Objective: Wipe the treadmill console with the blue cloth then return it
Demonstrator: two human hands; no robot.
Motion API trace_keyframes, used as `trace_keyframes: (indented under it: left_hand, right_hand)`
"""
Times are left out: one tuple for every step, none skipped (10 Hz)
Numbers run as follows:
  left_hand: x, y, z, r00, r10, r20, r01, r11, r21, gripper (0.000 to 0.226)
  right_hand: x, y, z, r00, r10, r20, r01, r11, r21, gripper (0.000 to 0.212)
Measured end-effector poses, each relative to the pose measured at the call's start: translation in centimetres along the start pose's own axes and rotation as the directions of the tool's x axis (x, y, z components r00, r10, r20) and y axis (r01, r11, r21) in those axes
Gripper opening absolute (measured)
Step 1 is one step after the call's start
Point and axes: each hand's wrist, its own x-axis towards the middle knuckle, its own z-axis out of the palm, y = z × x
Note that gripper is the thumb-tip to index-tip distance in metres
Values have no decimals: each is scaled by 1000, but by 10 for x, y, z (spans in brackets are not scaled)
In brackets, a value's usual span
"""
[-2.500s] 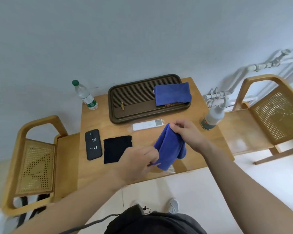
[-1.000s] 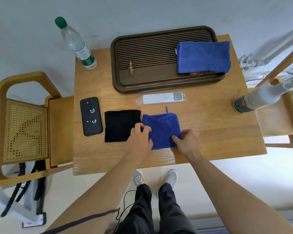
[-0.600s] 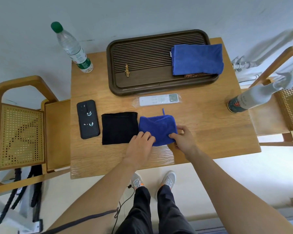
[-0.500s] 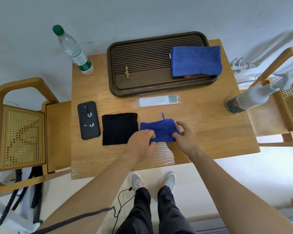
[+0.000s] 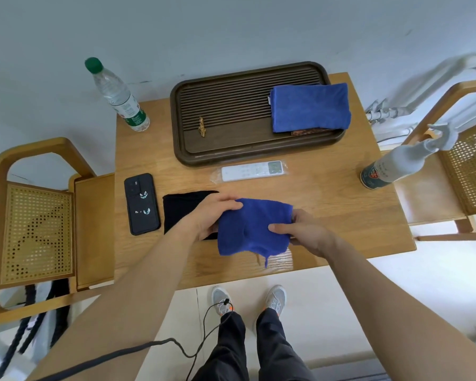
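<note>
A small blue cloth (image 5: pixel 252 226) hangs between both hands just above the front of the wooden table (image 5: pixel 341 204). My left hand (image 5: pixel 208 215) grips its left edge. My right hand (image 5: pixel 300 229) pinches its right edge, thumb on top. The cloth's hanging loop dangles at its lower edge. No treadmill console is in view.
A black cloth (image 5: pixel 182 210) lies left of the blue one, partly under my left hand, with a black phone (image 5: pixel 141 203) beside it. Behind are a white remote (image 5: pixel 252 170), a dark tray (image 5: pixel 226 133) holding a second blue cloth (image 5: pixel 309 107), a water bottle (image 5: pixel 118 99) and a spray bottle (image 5: pixel 390 166). Chairs flank the table.
The blue cloth lay flat on the table beside the black cloth; both hands have now lifted it off the surface and turned it over, so its loop now hangs toward me.
</note>
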Motion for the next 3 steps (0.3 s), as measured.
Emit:
trace_keyframes:
  left_hand:
    - [15, -13, -2, 988, 16, -152, -21, 999, -30, 30]
    - [26, -13, -1, 918, 136, -373, -108, 990, 94, 45]
    - [19, 0, 6, 798, 315, -514, -109, 914, 391, 54]
  right_hand:
    - [15, 10, -8, 990, 23, -140, -16, 998, 53, 23]
    - [38, 6, -9, 947, -8, -320, 29, 998, 60, 29]
    - [48, -11, -3, 874, -20, -486, -88, 976, -199, 53]
